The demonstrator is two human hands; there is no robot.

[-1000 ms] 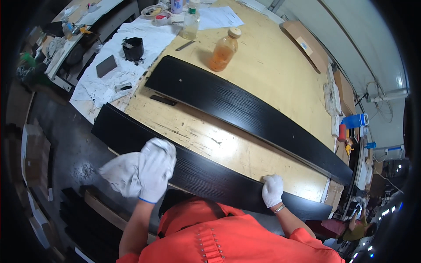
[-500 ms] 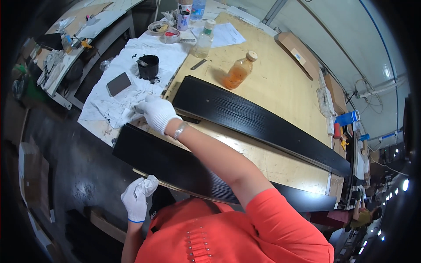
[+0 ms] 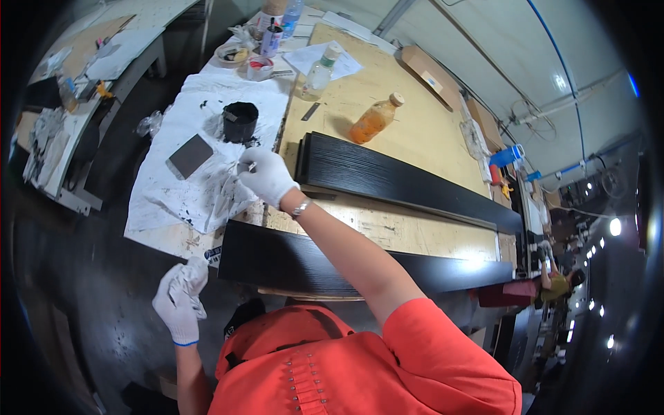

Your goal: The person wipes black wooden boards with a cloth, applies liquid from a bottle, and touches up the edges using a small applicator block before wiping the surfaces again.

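My right hand (image 3: 268,181), in a white knit glove, is closed above the stained white cloth (image 3: 159,197) on the bench. A small greyish bit shows at its fingertips, too little to name. My left hand (image 3: 173,311), also gloved, grips a crumpled white rag (image 3: 190,278) off the bench's near left corner. Close to the right hand stand a black cup (image 3: 240,123) with dark smears and a flat dark grey pad (image 3: 191,156). A long black board (image 3: 277,259) lies along the near edge, under my right forearm. Beyond it rests a second black board (image 3: 387,176).
On the yellowish bench top (image 3: 422,131) are an orange-filled bottle (image 3: 375,121), a clear bottle (image 3: 319,75) and a small metal strip (image 3: 311,111). Tubs (image 3: 259,68) and a can (image 3: 272,40) stand at the back. Another person (image 3: 553,283) is at far right.
My view has turned somewhat. My left hand with the rag has moved left, away from the near board's edge. My right hand stays over the cloth, now closer to the black cup.
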